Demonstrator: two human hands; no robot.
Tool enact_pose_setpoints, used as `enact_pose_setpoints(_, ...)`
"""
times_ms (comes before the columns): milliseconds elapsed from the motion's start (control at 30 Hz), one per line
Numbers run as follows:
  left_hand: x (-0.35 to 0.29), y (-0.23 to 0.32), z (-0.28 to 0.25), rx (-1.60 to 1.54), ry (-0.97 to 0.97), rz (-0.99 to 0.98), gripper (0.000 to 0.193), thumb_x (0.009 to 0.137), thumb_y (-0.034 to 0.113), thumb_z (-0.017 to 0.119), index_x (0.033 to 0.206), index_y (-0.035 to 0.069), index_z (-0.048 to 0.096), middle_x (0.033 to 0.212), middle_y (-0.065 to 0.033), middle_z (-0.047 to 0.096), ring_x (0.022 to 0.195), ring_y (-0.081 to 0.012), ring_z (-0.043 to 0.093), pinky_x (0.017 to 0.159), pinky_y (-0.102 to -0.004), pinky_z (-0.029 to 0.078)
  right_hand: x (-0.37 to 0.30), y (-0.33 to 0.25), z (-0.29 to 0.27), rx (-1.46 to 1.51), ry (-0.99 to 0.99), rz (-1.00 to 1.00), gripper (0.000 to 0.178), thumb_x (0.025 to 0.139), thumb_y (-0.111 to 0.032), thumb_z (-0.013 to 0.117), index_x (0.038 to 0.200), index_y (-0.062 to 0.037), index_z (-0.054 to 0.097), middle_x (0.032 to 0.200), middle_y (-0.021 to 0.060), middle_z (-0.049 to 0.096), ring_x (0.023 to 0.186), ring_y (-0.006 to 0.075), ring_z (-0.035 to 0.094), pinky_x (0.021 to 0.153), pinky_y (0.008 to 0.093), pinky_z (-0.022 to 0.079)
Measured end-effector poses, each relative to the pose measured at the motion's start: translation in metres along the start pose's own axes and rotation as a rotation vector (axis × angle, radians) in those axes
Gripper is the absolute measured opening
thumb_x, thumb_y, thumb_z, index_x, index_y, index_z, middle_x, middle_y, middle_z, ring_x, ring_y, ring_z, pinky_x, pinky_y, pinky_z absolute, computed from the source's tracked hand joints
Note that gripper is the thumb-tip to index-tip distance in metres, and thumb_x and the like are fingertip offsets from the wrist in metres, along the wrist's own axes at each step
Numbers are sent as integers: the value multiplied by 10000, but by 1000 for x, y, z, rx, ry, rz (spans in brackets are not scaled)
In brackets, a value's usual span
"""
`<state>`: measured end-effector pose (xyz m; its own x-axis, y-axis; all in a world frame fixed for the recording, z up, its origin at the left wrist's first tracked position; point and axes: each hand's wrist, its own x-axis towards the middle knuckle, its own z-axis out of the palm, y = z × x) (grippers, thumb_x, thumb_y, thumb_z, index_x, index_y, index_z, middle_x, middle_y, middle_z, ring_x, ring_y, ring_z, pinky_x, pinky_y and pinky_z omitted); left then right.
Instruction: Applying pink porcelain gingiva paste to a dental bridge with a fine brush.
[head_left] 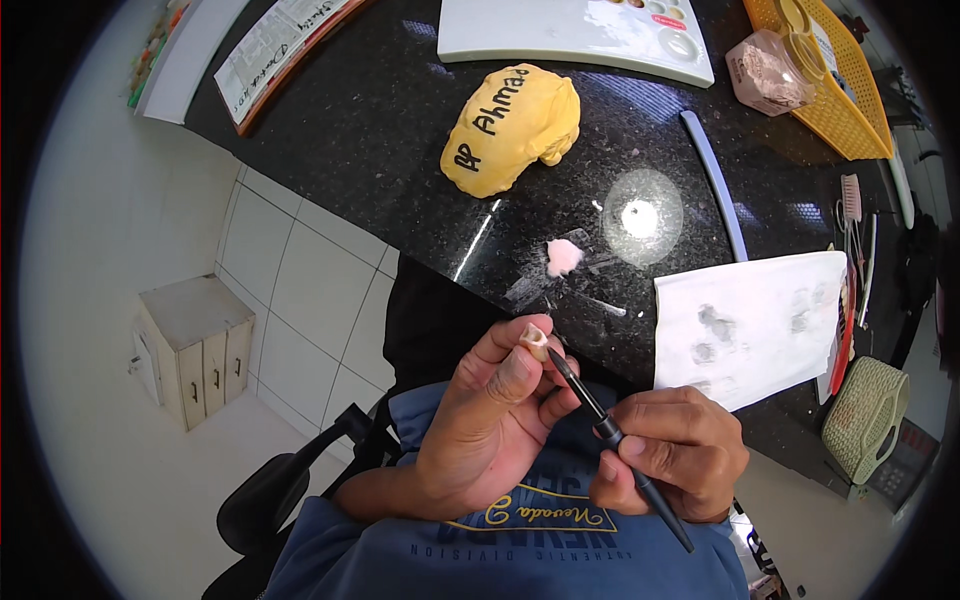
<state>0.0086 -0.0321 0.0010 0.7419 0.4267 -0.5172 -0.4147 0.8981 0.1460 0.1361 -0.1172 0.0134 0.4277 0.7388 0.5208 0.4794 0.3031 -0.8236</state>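
Observation:
Between the thumb and fingers of my left hand (482,425) is a small, hollow, tooth-coloured dental crown (536,340), its open side facing up. My right hand (685,445) grips a slim black brush-like tool (655,495) with a tapered dark tip. That tip meets the side of the crown, or lies right beside it; I cannot tell which. Both hands are held in front of my body at the table's near edge. Just beyond them on the dark speckled tabletop (400,170) lies a small pink mound of powder (564,257), with whitish smears around it.
Farther back rests a yellow moulded lump (510,125) with black handwriting. Behind it is a white palette tray (570,40). A smudged white sheet (750,320), a grey-blue strip (715,185), a clear round disc (643,217), a pink-filled jar (765,75) and a yellow basket (865,125) occupy the right.

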Motion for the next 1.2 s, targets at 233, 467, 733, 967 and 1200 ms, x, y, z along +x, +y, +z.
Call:
enact_pose_setpoints(233,1,0,-1,10,-31,9,249,910,147,566,1156,114,544,985,-16,587,953,-115,575,838,-263,496,1,-1,-1,-9,-23,14,246,655,-34,782,732,3,551,699,144,622,549,228,626,430,274,505)
enact_pose_setpoints(467,1,0,-1,0,-32,-4,234,911,154,566,1141,115,546,990,-17,585,944,-110,574,847,-270,489,-2,-4,-3,12,-6,62,250,657,-48,788,747,10,562,704,144,622,562,228,632,439,276,514)
enact_pose_setpoints(733,1,1,1,9,-35,0,238,912,142,562,1146,105,540,971,-15,588,933,-109,575,845,-269,492,1,-2,-4,0,-58,31,246,654,-42,787,752,6,566,714,144,625,577,230,638,450,274,518)
enact_pose_setpoints(967,2,1,0,-5,-28,-5,229,912,128,562,1139,107,549,977,-19,597,929,-110,577,840,-271,490,2,-5,-5,-7,-46,65,249,642,-44,793,749,-3,571,714,137,627,582,228,640,460,276,521)
enact_pose_setpoints(1200,2,1,1,8,-21,-1,226,907,128,571,1132,113,555,980,-26,597,927,-108,577,837,-263,486,2,-5,-5,-13,-57,76,251,636,-48,797,751,-9,578,711,131,628,583,227,641,459,275,521)
